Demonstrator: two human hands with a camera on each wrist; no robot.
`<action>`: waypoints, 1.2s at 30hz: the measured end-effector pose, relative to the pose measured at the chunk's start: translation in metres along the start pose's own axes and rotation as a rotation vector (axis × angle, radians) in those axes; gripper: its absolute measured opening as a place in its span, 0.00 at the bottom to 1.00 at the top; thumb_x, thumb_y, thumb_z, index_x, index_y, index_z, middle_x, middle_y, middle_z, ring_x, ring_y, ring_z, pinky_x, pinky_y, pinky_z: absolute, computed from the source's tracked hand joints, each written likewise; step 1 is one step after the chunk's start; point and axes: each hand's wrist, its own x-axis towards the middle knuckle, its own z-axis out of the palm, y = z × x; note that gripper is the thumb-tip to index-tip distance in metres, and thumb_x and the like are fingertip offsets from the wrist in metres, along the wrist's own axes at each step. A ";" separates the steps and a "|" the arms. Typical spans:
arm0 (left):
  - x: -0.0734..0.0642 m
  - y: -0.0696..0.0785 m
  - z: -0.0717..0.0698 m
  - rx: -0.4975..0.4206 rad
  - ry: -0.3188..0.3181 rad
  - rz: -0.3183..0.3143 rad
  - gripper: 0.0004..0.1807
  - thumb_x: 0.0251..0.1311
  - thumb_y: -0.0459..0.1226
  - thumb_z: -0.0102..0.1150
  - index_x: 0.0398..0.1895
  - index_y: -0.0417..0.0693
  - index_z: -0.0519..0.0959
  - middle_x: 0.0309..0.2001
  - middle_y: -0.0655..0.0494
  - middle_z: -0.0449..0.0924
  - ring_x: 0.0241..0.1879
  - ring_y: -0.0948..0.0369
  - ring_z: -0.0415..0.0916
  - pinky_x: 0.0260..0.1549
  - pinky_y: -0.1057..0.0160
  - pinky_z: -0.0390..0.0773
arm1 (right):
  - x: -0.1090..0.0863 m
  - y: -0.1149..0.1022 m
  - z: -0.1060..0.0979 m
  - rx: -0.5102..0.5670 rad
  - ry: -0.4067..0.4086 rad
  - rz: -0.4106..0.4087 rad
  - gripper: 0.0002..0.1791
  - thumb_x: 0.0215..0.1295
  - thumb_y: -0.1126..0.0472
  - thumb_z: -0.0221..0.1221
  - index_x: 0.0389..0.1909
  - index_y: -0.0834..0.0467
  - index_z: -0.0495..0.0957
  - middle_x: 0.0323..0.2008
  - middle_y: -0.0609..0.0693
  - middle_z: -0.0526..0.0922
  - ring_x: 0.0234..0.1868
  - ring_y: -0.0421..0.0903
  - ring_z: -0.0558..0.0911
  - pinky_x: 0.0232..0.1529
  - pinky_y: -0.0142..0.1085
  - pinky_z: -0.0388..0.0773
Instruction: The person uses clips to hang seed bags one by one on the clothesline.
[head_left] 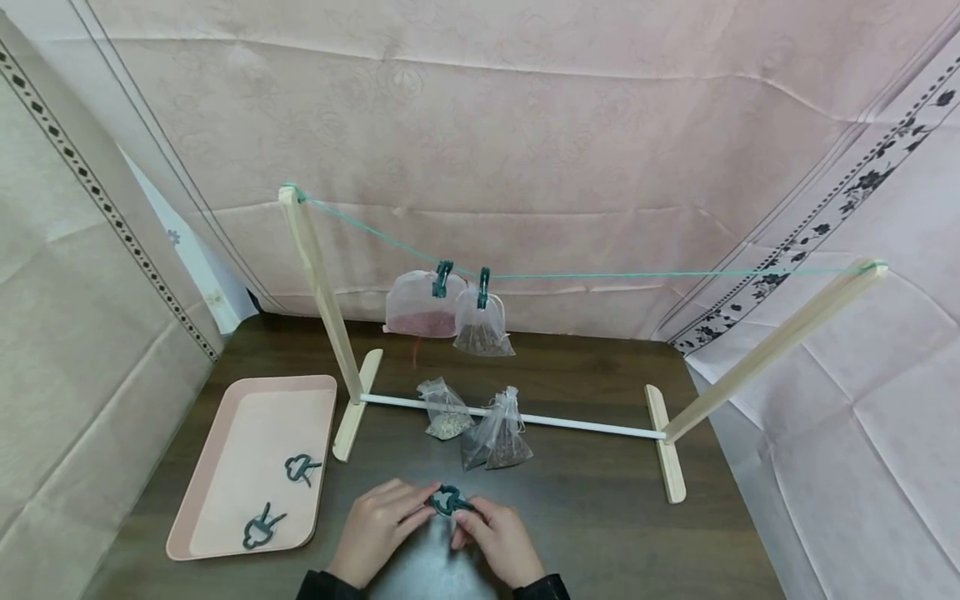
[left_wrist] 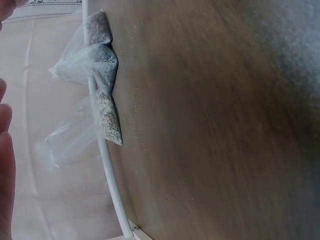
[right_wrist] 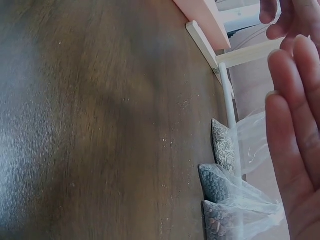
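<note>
Clip [head_left: 450, 502] is held near the nearer mesh bag [head_left: 495, 442] on the tabletop [head_left: 600, 525]; our left hand [head_left: 384, 527] and right hand [head_left: 501, 540] pinch its opposite ends. If we press unevenly, it may twist free and drop.

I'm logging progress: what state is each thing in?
Line: tied to both posts
Pink bag: hanging, clipped
Bag right of it: hanging, clipped
Hung clips: closed on both bags
Unhung bags: resting on table
Tray: flat on table
Tray clips: lying loose
Held clip: open or shut unclear
Left hand: pinching held clip
Right hand: pinching held clip
</note>
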 end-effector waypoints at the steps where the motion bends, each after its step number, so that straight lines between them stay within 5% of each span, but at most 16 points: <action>1: 0.000 0.000 0.000 0.002 0.000 0.007 0.22 0.46 0.42 0.66 0.48 0.57 0.78 0.31 0.74 0.77 0.30 0.77 0.69 0.27 0.76 0.68 | -0.001 -0.003 -0.001 -0.002 -0.001 -0.002 0.12 0.63 0.54 0.51 0.25 0.54 0.77 0.18 0.48 0.80 0.23 0.40 0.78 0.26 0.30 0.73; 12: -0.001 0.000 0.004 0.001 -0.021 0.009 0.19 0.45 0.43 0.67 0.45 0.55 0.81 0.31 0.76 0.78 0.28 0.78 0.68 0.25 0.77 0.67 | -0.006 -0.010 -0.004 -0.068 0.026 -0.055 0.16 0.66 0.55 0.48 0.22 0.58 0.75 0.15 0.47 0.77 0.20 0.37 0.74 0.24 0.28 0.71; 19: 0.000 0.000 0.009 0.023 -0.096 -0.077 0.23 0.47 0.42 0.66 0.50 0.62 0.77 0.32 0.77 0.77 0.27 0.78 0.66 0.24 0.80 0.64 | -0.007 -0.007 -0.005 -0.050 0.041 -0.016 0.13 0.67 0.55 0.46 0.24 0.52 0.73 0.15 0.45 0.76 0.19 0.37 0.74 0.24 0.28 0.71; 24: 0.002 -0.003 0.017 0.042 -0.151 -0.193 0.22 0.47 0.39 0.65 0.49 0.60 0.77 0.40 0.72 0.77 0.37 0.73 0.71 0.34 0.70 0.72 | -0.008 0.010 -0.004 -0.045 0.075 0.019 0.14 0.68 0.54 0.45 0.25 0.53 0.73 0.16 0.47 0.76 0.20 0.39 0.75 0.25 0.29 0.71; 28: 0.009 -0.006 0.023 0.081 -0.167 -0.373 0.21 0.50 0.40 0.64 0.50 0.62 0.76 0.45 0.70 0.74 0.44 0.70 0.69 0.41 0.63 0.72 | -0.010 0.033 -0.005 -0.064 0.118 0.081 0.18 0.67 0.47 0.43 0.26 0.54 0.73 0.15 0.44 0.76 0.19 0.38 0.74 0.24 0.28 0.70; 32: 0.018 -0.011 0.027 0.093 -0.147 -0.509 0.28 0.51 0.42 0.63 0.58 0.62 0.69 0.52 0.62 0.69 0.51 0.63 0.66 0.44 0.59 0.71 | -0.014 0.043 -0.009 -0.064 0.156 0.140 0.22 0.65 0.42 0.43 0.27 0.56 0.73 0.15 0.42 0.75 0.17 0.37 0.71 0.21 0.29 0.69; 36: 0.025 -0.021 0.027 0.067 -0.105 -0.574 0.37 0.50 0.46 0.63 0.65 0.58 0.59 0.58 0.53 0.62 0.56 0.55 0.61 0.48 0.50 0.67 | -0.017 0.046 -0.011 -0.063 0.171 0.205 0.25 0.63 0.39 0.43 0.27 0.56 0.74 0.17 0.42 0.76 0.20 0.39 0.73 0.23 0.30 0.71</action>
